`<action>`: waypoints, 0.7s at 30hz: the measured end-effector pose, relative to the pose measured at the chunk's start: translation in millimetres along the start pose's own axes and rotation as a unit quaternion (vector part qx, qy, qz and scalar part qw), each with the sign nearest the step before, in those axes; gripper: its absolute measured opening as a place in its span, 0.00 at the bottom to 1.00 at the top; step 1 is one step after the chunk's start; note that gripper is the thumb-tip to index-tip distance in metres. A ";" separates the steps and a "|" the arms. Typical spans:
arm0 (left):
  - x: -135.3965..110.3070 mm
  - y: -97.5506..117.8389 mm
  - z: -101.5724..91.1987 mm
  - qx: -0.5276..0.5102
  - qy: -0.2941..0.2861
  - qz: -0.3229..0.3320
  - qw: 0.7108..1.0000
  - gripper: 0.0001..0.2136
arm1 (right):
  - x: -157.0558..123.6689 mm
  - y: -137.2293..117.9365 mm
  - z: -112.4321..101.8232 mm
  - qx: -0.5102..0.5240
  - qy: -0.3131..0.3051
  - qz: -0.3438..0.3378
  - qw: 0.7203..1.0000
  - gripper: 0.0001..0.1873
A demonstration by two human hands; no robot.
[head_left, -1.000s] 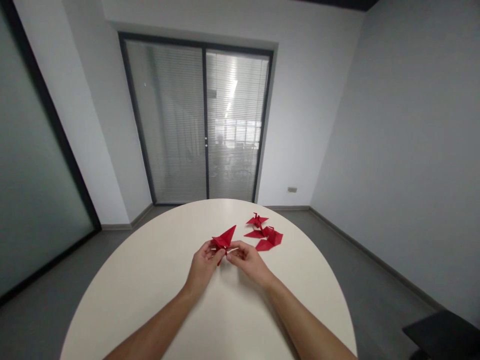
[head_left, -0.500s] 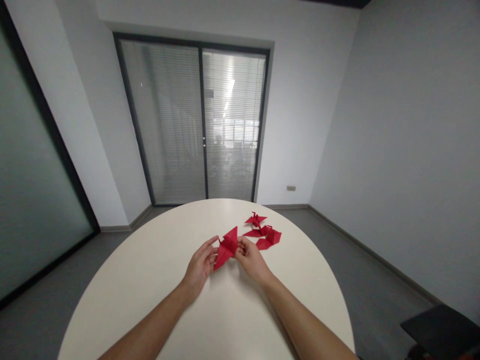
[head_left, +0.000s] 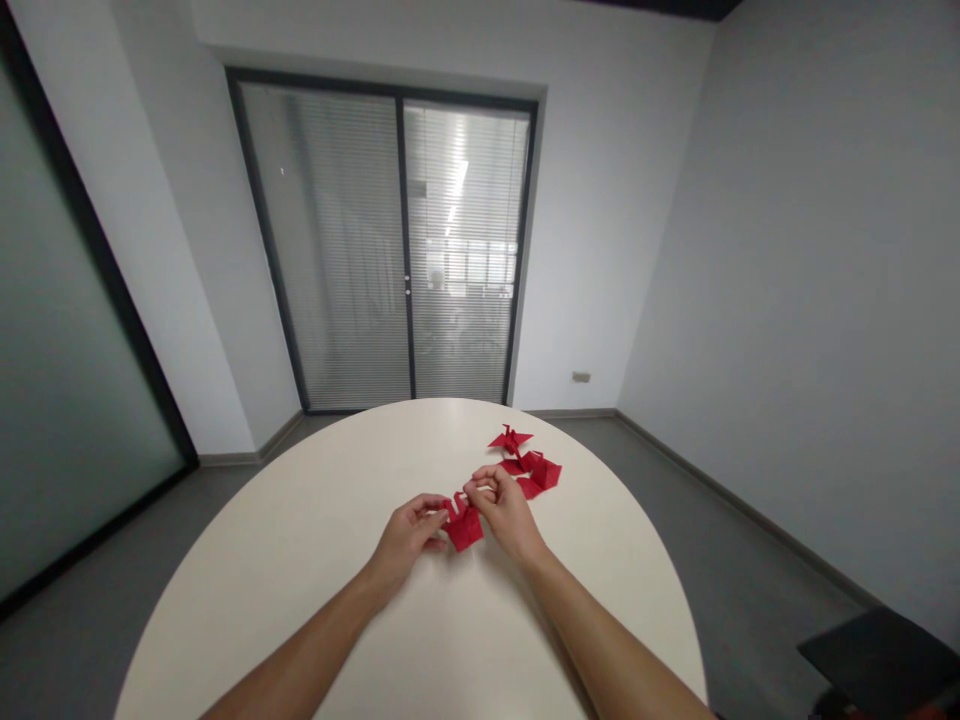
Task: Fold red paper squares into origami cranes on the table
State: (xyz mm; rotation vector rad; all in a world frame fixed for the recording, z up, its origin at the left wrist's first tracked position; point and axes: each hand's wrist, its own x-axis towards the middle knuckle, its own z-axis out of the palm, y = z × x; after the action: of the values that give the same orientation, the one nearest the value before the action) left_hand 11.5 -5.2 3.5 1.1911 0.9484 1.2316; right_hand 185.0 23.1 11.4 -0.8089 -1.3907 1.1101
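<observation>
A folded red paper figure [head_left: 463, 524] is held just above the round white table [head_left: 315, 580], between both my hands. My left hand [head_left: 406, 537] pinches its left side with closed fingers. My right hand [head_left: 505, 511] grips its upper right part, fingers curled shut. Beyond my right hand, two or three finished red paper cranes [head_left: 525, 458] lie on the table, close together.
Sliding glass doors with blinds [head_left: 397, 245] stand behind the table. Grey floor runs around the table's edge. A dark chair corner [head_left: 877, 660] shows at the bottom right.
The red paper figure has been turned and lowered between my hands; its tall pointed wing no longer sticks up. Both hands stay close together on it.
</observation>
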 end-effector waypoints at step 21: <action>12.2 2.7 -18.6 -0.102 0.206 0.024 0.973 0.22 | 4.3 -4.0 -8.7 0.001 0.079 -0.071 0.994 0.21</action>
State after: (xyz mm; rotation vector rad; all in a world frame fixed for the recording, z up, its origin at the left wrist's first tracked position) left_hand -5.5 9.3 4.1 0.8129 1.0657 1.6124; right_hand 193.4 27.3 16.0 -0.7682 -1.2939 0.9181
